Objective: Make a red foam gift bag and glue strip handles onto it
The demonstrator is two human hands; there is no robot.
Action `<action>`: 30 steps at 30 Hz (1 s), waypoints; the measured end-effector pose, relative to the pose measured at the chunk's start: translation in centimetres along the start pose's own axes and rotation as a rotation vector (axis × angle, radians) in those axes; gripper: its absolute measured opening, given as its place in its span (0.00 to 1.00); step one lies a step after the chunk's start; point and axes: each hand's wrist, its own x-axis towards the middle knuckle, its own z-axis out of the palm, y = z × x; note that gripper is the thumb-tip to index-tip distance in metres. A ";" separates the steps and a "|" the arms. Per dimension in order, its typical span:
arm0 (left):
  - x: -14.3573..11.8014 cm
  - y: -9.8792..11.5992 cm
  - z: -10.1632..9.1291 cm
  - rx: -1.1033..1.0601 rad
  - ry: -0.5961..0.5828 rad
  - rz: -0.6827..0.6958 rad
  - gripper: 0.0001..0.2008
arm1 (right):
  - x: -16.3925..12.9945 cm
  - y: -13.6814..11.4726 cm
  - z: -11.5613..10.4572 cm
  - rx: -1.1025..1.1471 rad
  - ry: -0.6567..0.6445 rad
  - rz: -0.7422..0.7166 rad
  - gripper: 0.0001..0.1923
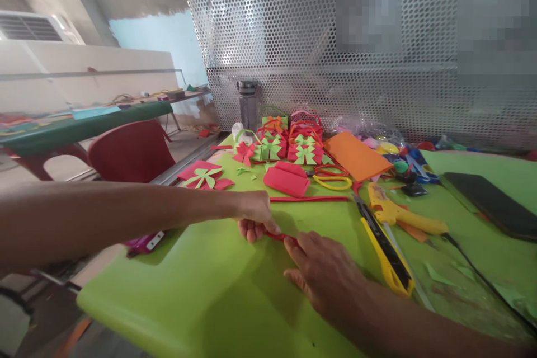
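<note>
Pinching a small red strip [280, 236] between them, left hand [255, 218] and right hand [325, 274] meet low over the green table [201, 291]; both hands clench on it, one at each end, seemingly to keep it taut and flat.

- Just right of the grip: yellow utility knife [388, 254], glue gun [405, 218], laid within reach.
- Beyond the grip: long red strip [308, 199], red folded piece [286, 179], finished paper baskets [293, 142], orange sheet [356, 156].
</note>
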 end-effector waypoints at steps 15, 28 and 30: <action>-0.7 -3.2 -1.7 -0.037 0.051 0.007 0.19 | 0.1 0.0 -0.2 -0.003 0.035 -0.011 0.22; -1.3 -5.8 -3.5 -0.061 0.108 -0.039 0.17 | 0.1 0.1 -0.3 -0.001 -0.004 -0.014 0.24; -1.7 -6.5 -3.8 -0.072 0.128 -0.044 0.18 | 0.0 0.1 -0.2 -0.007 0.005 -0.017 0.24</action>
